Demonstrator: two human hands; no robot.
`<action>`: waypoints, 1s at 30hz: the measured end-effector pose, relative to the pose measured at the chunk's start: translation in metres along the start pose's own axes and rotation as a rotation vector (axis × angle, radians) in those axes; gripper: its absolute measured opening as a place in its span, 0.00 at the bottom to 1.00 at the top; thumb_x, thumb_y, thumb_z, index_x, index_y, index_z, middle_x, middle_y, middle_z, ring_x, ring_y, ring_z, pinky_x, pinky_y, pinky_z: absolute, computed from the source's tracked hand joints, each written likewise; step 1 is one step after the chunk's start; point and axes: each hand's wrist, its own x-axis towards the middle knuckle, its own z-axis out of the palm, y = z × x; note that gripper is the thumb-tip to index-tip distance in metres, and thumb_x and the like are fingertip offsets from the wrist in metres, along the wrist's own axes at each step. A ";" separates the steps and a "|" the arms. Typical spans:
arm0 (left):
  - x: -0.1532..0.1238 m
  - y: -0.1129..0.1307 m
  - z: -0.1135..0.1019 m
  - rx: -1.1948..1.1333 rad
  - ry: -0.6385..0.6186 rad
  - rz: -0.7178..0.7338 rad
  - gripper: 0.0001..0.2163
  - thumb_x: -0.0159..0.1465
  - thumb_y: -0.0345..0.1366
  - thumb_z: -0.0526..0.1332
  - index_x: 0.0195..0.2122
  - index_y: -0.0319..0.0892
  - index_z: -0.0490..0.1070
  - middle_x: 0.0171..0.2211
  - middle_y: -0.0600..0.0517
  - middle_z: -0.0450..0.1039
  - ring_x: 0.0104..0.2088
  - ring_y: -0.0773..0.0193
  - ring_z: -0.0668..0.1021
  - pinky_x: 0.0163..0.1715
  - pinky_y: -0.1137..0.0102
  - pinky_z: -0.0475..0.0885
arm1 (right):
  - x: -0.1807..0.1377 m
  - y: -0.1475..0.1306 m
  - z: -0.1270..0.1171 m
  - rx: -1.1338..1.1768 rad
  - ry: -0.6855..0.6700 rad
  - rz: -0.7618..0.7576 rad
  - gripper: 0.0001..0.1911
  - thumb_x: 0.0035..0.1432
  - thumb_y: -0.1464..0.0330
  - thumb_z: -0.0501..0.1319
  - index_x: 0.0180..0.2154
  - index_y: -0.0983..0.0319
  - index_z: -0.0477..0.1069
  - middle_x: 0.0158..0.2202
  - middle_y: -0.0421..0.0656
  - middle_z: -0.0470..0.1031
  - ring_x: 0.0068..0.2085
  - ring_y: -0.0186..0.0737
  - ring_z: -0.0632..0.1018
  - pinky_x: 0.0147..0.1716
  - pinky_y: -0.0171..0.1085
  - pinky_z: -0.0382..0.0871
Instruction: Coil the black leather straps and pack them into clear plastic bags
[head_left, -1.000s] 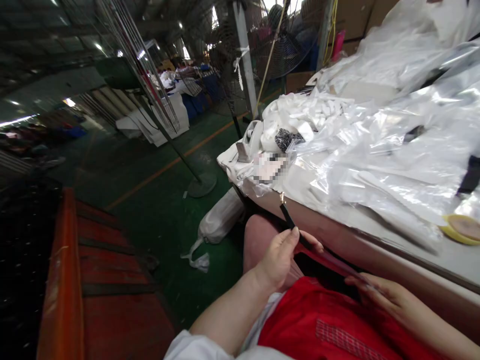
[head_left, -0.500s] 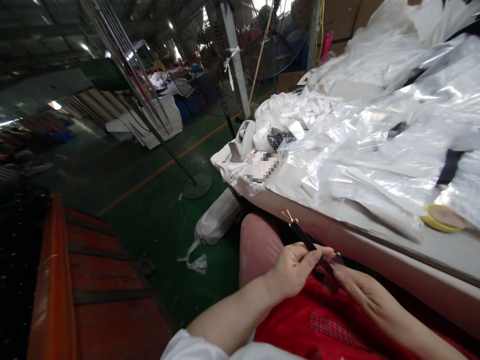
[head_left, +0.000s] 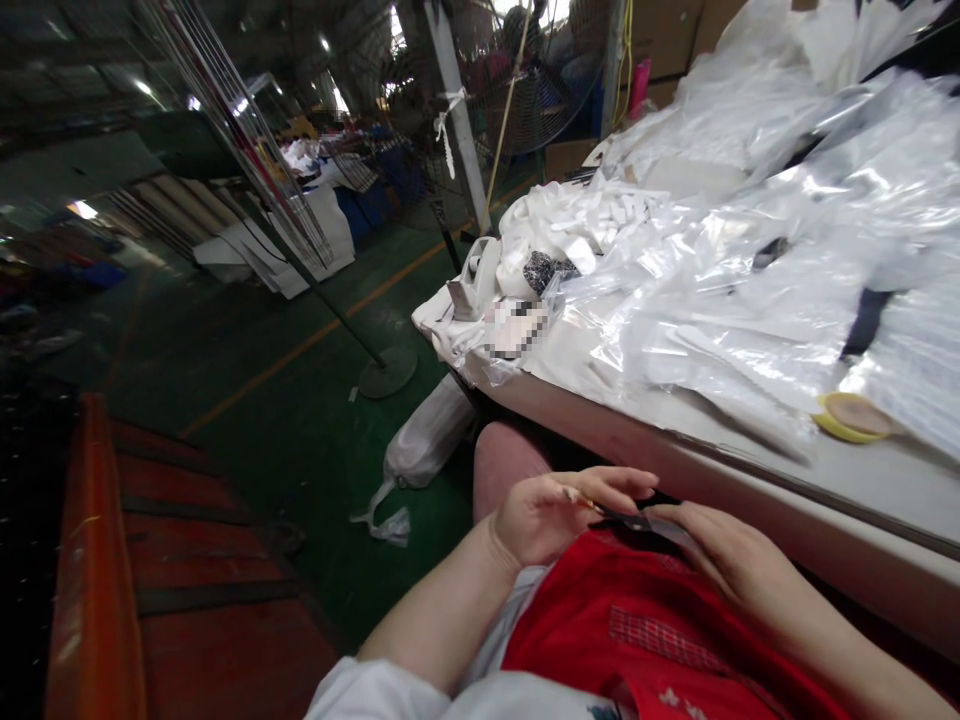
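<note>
Low in the head view, over my lap, my left hand (head_left: 551, 512) curls round a thin black strap (head_left: 626, 520) with a small gold clasp at its end. The clasp lies inside my left fingers. My right hand (head_left: 724, 555) rests on the other part of the strap, fingers bent over it, just under the table's front edge. A red garment (head_left: 637, 630) covers my lap beneath both hands.
A white table (head_left: 862, 480) on the right carries clear plastic bags (head_left: 750, 290), white cloth strips (head_left: 585, 215) and a yellow tape roll (head_left: 847, 415). An orange bench (head_left: 97, 600) stands at the left. A fan stand (head_left: 386, 372) and a white sack (head_left: 424, 445) sit on the green floor.
The strap stood up from my left hand with its clasp in the air; now it is drawn down into my left hand. My right hand has slid up the strap toward the left.
</note>
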 end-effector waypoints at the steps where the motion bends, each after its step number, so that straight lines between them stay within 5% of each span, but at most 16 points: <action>1: -0.001 0.005 -0.001 -0.055 -0.043 -0.030 0.23 0.60 0.52 0.59 0.38 0.36 0.82 0.60 0.39 0.68 0.61 0.40 0.68 0.62 0.51 0.59 | 0.000 0.005 -0.001 -0.082 0.034 -0.026 0.16 0.66 0.63 0.52 0.48 0.57 0.75 0.43 0.48 0.80 0.43 0.48 0.80 0.44 0.44 0.74; 4: 0.000 0.006 -0.003 0.038 0.058 -0.103 0.29 0.64 0.58 0.52 0.48 0.37 0.78 0.62 0.40 0.65 0.65 0.45 0.63 0.65 0.53 0.52 | 0.000 0.015 -0.005 -0.222 0.101 -0.090 0.18 0.62 0.70 0.52 0.49 0.57 0.75 0.40 0.47 0.79 0.40 0.46 0.80 0.40 0.42 0.74; 7: 0.005 -0.011 -0.005 0.310 0.185 -0.181 0.29 0.62 0.56 0.60 0.58 0.42 0.69 0.61 0.43 0.67 0.63 0.51 0.65 0.65 0.55 0.52 | 0.001 0.016 -0.010 -0.262 0.114 -0.126 0.20 0.59 0.73 0.53 0.51 0.56 0.74 0.38 0.45 0.78 0.38 0.44 0.80 0.38 0.40 0.73; 11: 0.007 -0.032 -0.008 0.302 -0.118 -0.429 0.31 0.58 0.62 0.61 0.48 0.37 0.75 0.39 0.45 0.78 0.49 0.52 0.77 0.55 0.56 0.66 | 0.000 0.023 -0.015 -0.246 0.130 -0.108 0.20 0.58 0.73 0.54 0.50 0.55 0.74 0.38 0.44 0.79 0.38 0.44 0.80 0.40 0.41 0.73; 16: 0.002 -0.032 -0.015 0.084 -0.267 -0.651 0.23 0.56 0.55 0.66 0.33 0.35 0.75 0.15 0.59 0.61 0.24 0.59 0.80 0.35 0.64 0.74 | -0.001 0.037 -0.023 -0.112 0.119 -0.016 0.17 0.59 0.70 0.54 0.47 0.55 0.75 0.43 0.45 0.80 0.43 0.46 0.80 0.44 0.42 0.73; 18: 0.005 -0.028 -0.013 -0.077 -0.203 -0.561 0.21 0.58 0.53 0.67 0.31 0.35 0.74 0.13 0.60 0.58 0.18 0.63 0.76 0.26 0.68 0.72 | 0.002 0.028 -0.021 0.028 0.061 0.038 0.14 0.62 0.65 0.54 0.45 0.57 0.75 0.42 0.45 0.81 0.42 0.46 0.80 0.44 0.41 0.73; 20: 0.013 -0.024 -0.004 -0.239 -0.097 -0.388 0.20 0.60 0.51 0.65 0.35 0.35 0.76 0.17 0.56 0.67 0.20 0.65 0.77 0.25 0.71 0.71 | 0.005 0.009 -0.011 0.218 -0.045 0.075 0.16 0.66 0.59 0.52 0.43 0.59 0.75 0.40 0.45 0.80 0.41 0.46 0.79 0.45 0.40 0.72; 23: 0.032 -0.025 0.013 -0.270 0.077 -0.104 0.19 0.64 0.47 0.62 0.46 0.35 0.76 0.34 0.45 0.79 0.38 0.60 0.82 0.43 0.68 0.74 | 0.011 -0.025 0.014 0.451 -0.192 0.138 0.21 0.67 0.53 0.51 0.37 0.62 0.73 0.35 0.44 0.78 0.36 0.42 0.76 0.39 0.37 0.71; 27: 0.049 -0.028 0.016 0.465 0.234 0.180 0.18 0.69 0.44 0.55 0.51 0.37 0.74 0.47 0.41 0.78 0.50 0.56 0.78 0.55 0.62 0.68 | 0.008 -0.047 0.026 0.684 -0.256 0.232 0.25 0.63 0.48 0.55 0.32 0.64 0.70 0.24 0.39 0.69 0.26 0.33 0.66 0.27 0.33 0.63; 30: 0.045 -0.025 0.006 1.100 0.177 0.280 0.17 0.69 0.38 0.51 0.51 0.38 0.74 0.50 0.42 0.77 0.51 0.57 0.77 0.55 0.64 0.68 | -0.001 -0.045 0.006 0.824 -0.244 0.255 0.26 0.61 0.47 0.58 0.33 0.66 0.72 0.19 0.36 0.64 0.23 0.30 0.61 0.24 0.32 0.55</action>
